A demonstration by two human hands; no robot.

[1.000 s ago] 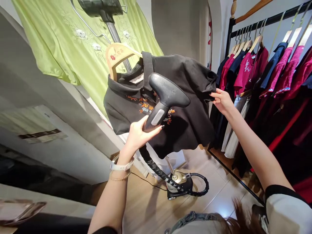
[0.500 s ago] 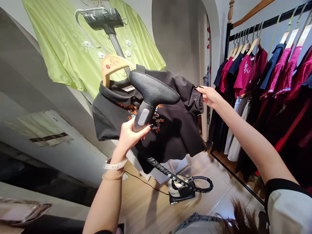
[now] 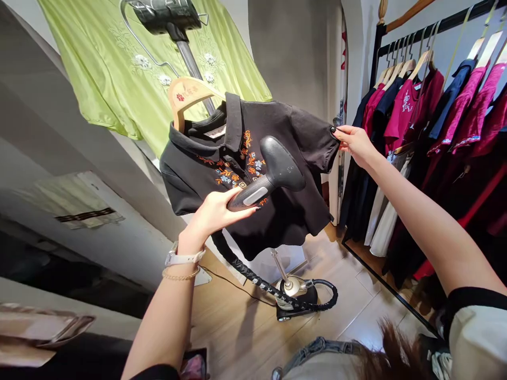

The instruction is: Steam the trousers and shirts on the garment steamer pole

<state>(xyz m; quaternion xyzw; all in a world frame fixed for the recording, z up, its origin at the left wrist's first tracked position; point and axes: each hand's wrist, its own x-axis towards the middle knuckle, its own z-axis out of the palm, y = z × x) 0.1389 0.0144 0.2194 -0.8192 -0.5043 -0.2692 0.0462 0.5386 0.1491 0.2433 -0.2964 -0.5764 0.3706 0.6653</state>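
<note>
A black short-sleeved polo shirt (image 3: 273, 221) with orange, blue and white floral embroidery hangs on a wooden hanger (image 3: 188, 94) from the steamer stand. My left hand (image 3: 219, 214) is wrapped around the handle of a black garment steamer head (image 3: 283, 163), which is tilted over the front of the shirt. Whether its face touches the cloth I cannot tell. My right hand (image 3: 354, 143) pinches the cuff of the shirt's sleeve and holds the sleeve out to the right. From the steamer head a dark wrapped hose (image 3: 253, 277) runs down to the steamer base (image 3: 295, 301) on the floor.
Behind the stand hangs a light green garment (image 3: 114, 68). On the right a black clothes rack (image 3: 447, 31) carries several dark and magenta garments. A thin power cord (image 3: 233, 285) lies along the tiled floor (image 3: 340, 264) near the base.
The steamer head has moved down and right, turning from the shoulder and collar toward the chest, uncovering the collar and embroidery. My right hand has drawn the sleeve outward, straightening it.
</note>
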